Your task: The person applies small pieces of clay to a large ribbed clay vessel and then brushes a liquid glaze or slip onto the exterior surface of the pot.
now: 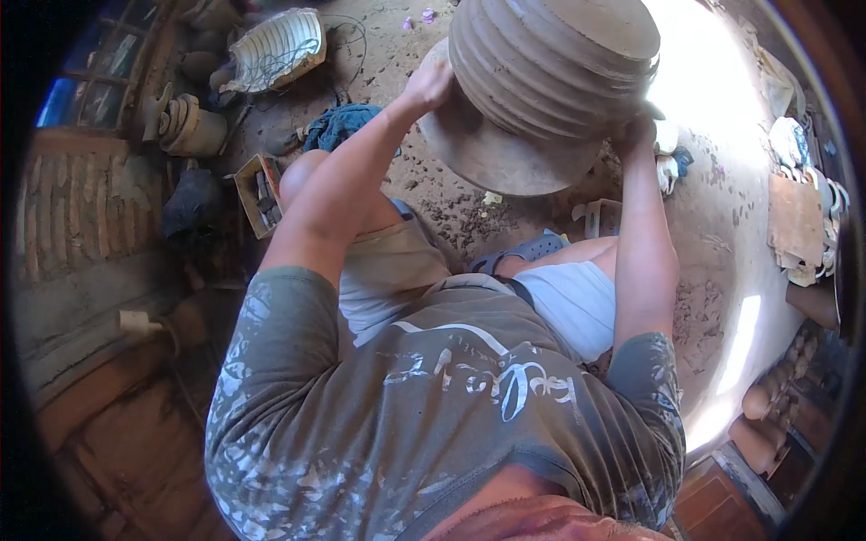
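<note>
A large ribbed clay pot (546, 72), grey-brown, is at the top of the head view, in front of me and a little tilted. Beneath it is a flat round board (496, 167), wider than the pot's near side. My left hand (431, 83) is closed on the board's left edge beside the pot wall; its fingers are partly hidden. At the right, my right hand (636, 133) is in shadow against the underside of the pot and board, its fingers mostly out of sight. Both arms reach forward, bearing the pot between them.
Clay crumbs litter the earthen floor (442, 216). To the left are a blue cloth (341, 126), a box of tools (259, 194), a bucket (194, 131) and a white ribbed piece (278, 50). Small clay pots (758, 401) and boards (796, 221) line the right side.
</note>
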`<state>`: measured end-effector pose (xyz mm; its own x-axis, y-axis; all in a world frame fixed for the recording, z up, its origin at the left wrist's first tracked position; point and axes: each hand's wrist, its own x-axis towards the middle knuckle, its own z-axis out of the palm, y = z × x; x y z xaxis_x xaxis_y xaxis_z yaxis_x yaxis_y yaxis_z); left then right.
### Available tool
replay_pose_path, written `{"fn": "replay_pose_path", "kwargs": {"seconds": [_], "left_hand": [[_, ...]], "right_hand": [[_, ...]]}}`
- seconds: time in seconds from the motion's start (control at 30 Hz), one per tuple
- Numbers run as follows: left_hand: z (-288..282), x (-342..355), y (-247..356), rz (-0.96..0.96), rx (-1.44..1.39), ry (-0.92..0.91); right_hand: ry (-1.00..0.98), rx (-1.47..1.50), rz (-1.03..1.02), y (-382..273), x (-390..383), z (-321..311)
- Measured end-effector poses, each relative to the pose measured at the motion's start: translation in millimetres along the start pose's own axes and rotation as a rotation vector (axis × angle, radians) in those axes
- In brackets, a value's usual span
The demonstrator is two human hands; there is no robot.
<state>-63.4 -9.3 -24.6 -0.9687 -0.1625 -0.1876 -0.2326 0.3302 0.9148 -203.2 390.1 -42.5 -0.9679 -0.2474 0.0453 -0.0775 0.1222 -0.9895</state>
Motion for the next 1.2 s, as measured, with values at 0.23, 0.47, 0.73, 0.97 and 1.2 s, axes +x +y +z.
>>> {"fn": "replay_pose_path", "kwargs": {"seconds": [0.23,0.47,0.73,0.97,1.2], "left_hand": [[28.5,-15.9,59.7,0.008,-1.158,-0.006],[30.1,-6.9,66.8,0.024,-1.259,-0.026],[30.4,-8.2,62.8,0.021,-1.299,0.0],[30.0,-3.3,50.9,0.006,-1.096,0.139],[-10.8,28.0,-79.7,-0.259,0.062,0.551]], "right_hand": [[-0.034,0.403,-0.095,61.8,15.5,24.9],[0.022,0.346,-0.098,37.4,5.2,40.1],[0.041,0.246,-0.116,27.7,-3.8,46.4],[0.235,-0.57,-0.079,-15.0,-30.2,38.6],[0.621,-0.722,-0.061,-148.5,-75.4,-18.1]]}}
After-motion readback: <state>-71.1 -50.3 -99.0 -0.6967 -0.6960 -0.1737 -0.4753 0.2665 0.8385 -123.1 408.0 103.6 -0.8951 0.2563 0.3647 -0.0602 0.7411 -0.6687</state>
